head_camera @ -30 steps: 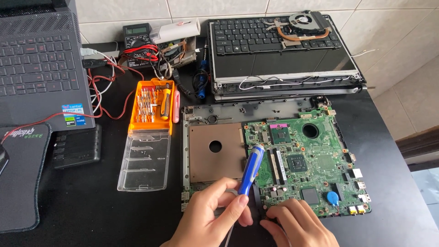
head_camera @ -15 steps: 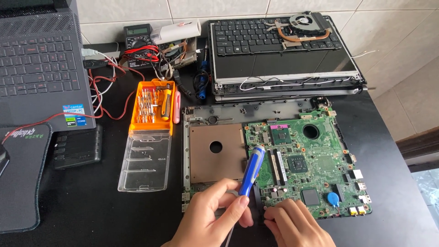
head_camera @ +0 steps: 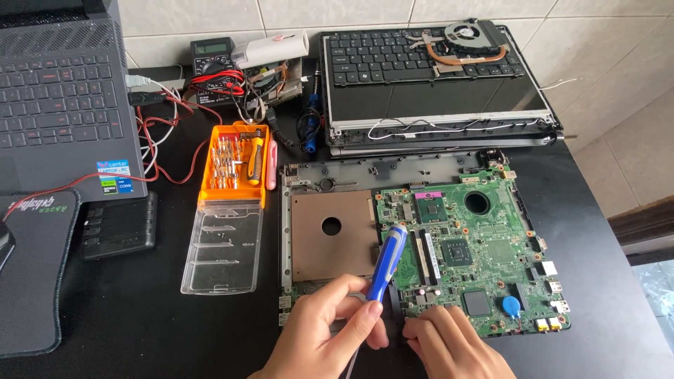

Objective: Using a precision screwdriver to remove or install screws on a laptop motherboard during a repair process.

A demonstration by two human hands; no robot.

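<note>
— Left grip: what's in it?
— Fingers pinch a blue screwdriver, handle tilted up over the green motherboard.
— And the right grip?
— Fingers curled together, fingertips pressing the board's near edge, just beside the screwdriver tip; holding nothing I can see.
— Past the left grip?
— An orange bit case, lid open, on the black worktop.

Two hands, left hand and right hand, are showing at the frame's bottom, sharing one blue screwdriver. One green motherboard, one orange bit case, one multimeter and one cooling fan are lying around.
</note>
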